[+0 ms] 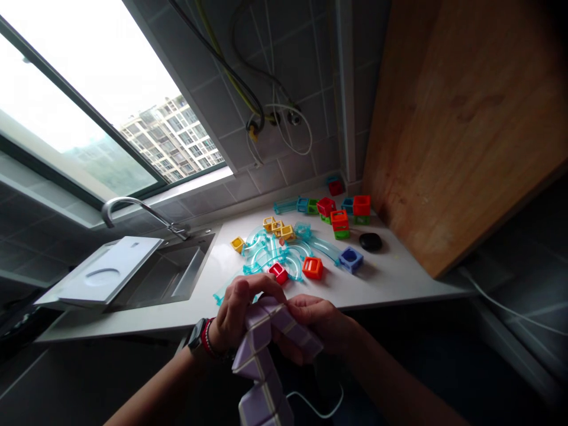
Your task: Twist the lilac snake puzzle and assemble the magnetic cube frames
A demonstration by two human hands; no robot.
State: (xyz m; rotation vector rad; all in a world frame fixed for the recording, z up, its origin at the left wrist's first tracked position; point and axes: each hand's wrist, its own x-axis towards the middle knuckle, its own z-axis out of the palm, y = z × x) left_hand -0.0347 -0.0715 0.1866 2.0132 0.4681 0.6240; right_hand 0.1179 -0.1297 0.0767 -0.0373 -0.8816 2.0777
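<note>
From the head view, I am watching the left hand [235,310] curling over a lilac jointed block chain [260,338], gripping it near a sharp bend, while the right hand [322,322] is pinching the short arm beyond that bend. A longer stretch is hanging in a zigzag below the left hand. I am judging the shaping as only partway along. Beyond both hands, turquoise track pieces [327,249] and an orange cube [316,273] are lying untouched on the tabletop [399,269].
</note>
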